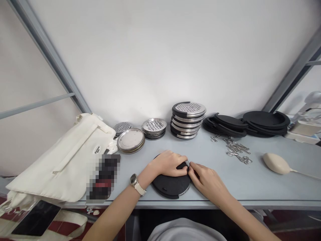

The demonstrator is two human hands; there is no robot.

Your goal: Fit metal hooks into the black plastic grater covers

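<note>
A black round disc (170, 185) with a silver edge showing at its lower right lies near the table's front edge. My left hand (173, 163) rests across its top, fingers closed at its upper right rim. My right hand (204, 177) is at the same rim, with thumb and forefinger pinched together. Between the fingertips of both hands shows a small silver metal piece (187, 163). My fingers hide most of this piece and how it sits against the disc.
Behind stand stacks of metal plates (130, 139), grater discs (154, 126) and black-rimmed grater discs (189, 117). Black round covers (230, 122), loose metal clasps (237, 147) and a cream corded device (277, 163) are on the right. A white bag (72, 157) lies left.
</note>
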